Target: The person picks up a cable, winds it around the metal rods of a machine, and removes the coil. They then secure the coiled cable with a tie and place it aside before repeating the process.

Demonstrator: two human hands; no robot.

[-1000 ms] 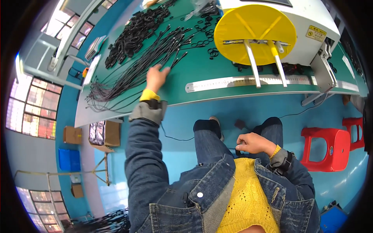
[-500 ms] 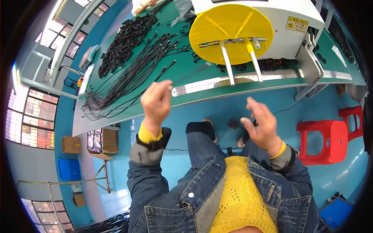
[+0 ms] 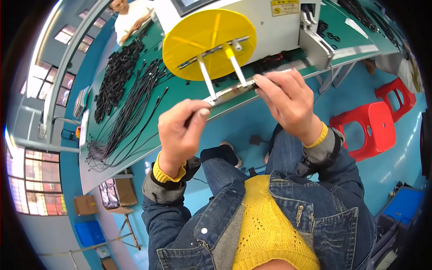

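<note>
My left hand (image 3: 183, 135) is closed just in front of the left end of the steel ruler (image 3: 231, 92), thumb and forefinger close together. Any small thing between those fingertips is hidden. Further right, my right hand (image 3: 290, 105) reaches over the ruler with its fingers bent and drawn together, the tips beside a metal prong (image 3: 238, 69). What it pinches, if anything, I cannot make out. Between and beyond both hands stands a yellow disc (image 3: 189, 42) with a second prong (image 3: 206, 78), fixed to a white machine (image 3: 279, 31).
Long black cables (image 3: 130, 112) and a heap of coiled black cables (image 3: 118, 74) lie on the green table (image 3: 155, 96) at left. A person (image 3: 130, 18) sits at the far side. Red stools (image 3: 371, 128) stand right, cardboard boxes (image 3: 84, 204) lower left.
The view has shifted, and the machine sits further left in it. My hands have come up to the ruler and prongs; the right hand's spread fingers have drawn together.
</note>
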